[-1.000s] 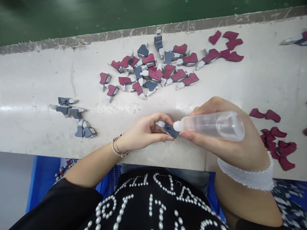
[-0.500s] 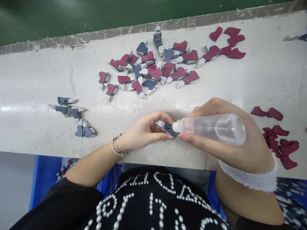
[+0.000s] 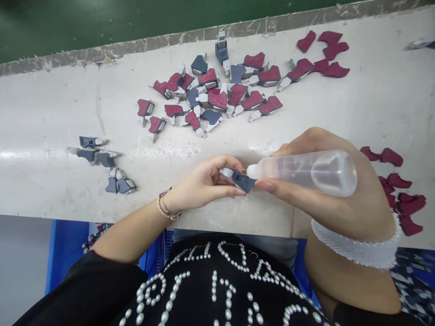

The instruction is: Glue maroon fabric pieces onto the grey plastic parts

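My left hand pinches a small blue-grey plastic part with a white end between thumb and fingertips. My right hand is shut around a translucent plastic squeeze bottle, held on its side. The bottle's white nozzle touches or nearly touches the blue-grey part. The right fingertips rest just below the nozzle. Part of the held piece is hidden by my fingers.
A scattered group of crimson and grey moulded parts lies on the white work surface. Blue-grey parts lie to its left, and loose crimson pieces lie right. A green belt runs beyond the far edge. A blue crate stands below the near edge.
The bottle has tilted slightly, with its wide end swung upward and its nozzle now higher on the blue-grey part. The camera view has shifted a little, so the table contents sit higher in the frame.
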### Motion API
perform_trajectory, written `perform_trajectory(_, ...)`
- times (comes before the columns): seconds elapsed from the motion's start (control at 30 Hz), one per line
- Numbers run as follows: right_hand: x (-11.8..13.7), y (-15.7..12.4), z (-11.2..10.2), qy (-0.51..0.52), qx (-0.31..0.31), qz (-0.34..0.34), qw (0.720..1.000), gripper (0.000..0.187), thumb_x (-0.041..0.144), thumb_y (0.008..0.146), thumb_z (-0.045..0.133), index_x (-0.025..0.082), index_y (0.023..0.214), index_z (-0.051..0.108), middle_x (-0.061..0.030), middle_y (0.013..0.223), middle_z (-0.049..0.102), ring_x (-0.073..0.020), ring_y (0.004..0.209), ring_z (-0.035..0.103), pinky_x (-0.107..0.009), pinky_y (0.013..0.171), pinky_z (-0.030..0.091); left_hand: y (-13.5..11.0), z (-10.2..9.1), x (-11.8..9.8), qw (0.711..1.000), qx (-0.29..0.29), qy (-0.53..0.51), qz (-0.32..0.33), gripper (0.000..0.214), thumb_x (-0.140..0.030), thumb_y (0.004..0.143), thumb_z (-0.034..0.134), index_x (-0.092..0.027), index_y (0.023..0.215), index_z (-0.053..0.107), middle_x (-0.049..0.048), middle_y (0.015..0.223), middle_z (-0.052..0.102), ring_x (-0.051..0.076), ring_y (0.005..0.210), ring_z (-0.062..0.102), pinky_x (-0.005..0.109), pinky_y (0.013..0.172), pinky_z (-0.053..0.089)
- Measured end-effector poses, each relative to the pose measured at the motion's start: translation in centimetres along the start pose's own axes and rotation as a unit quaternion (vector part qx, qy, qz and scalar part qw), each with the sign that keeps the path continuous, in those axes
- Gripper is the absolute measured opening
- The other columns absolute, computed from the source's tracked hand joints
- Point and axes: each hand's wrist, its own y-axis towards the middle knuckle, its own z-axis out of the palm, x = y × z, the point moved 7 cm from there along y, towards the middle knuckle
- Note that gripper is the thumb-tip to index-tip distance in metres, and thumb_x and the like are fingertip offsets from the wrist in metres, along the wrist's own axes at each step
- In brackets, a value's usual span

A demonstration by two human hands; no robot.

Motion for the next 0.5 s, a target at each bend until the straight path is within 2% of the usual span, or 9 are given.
perform_trajectory(0.13,0.2,-0.1,-0.09,0.02,0.004,0.0,1.0,0.035,0.031,0.075,0.086,0.022,0.077,0.052,0.0039,0.071,0.058,-0.0096,0.056,0.053,-0.027,0.044,0.039,0.03,0.02,-0.23,1.0,0.006,-0.007,0.002,0.033,-0.014,0.08,0.08,-0.017,0.105,0.059,0.0005,0.099,0.066,0.006,0.074,0.07,0.013,0.066,0.058)
perform_trajectory(0.3,0.15,-0.68,-0.48,0.119,0.009,0.043,0.992,0.035,0.024,0.073,0.086,0.025,0.081,0.052,0.0067,0.061,0.048,-0.0096,0.048,0.041,-0.031,0.04,0.03,0.01,-0.14,-0.59,0.999,0.017,-0.029,-0.01,0.03,-0.011,0.08,0.08,-0.018,0.102,0.06,0.0003,0.103,0.068,0.005,0.075,0.07,0.011,0.066,0.057)
perform_trajectory(0.5,0.8,-0.86,-0.17,0.071,0.02,0.033,0.997,0.031,0.028,0.077,0.083,0.025,0.084,0.053,0.0055,0.07,0.056,-0.0095,0.054,0.053,-0.029,0.047,0.042,0.09,-0.17,-0.92,0.999,0.022,-0.037,0.008,0.028,-0.01,0.079,0.081,-0.018,0.098,0.061,-0.0015,0.099,0.068,0.005,0.078,0.07,0.012,0.072,0.059)
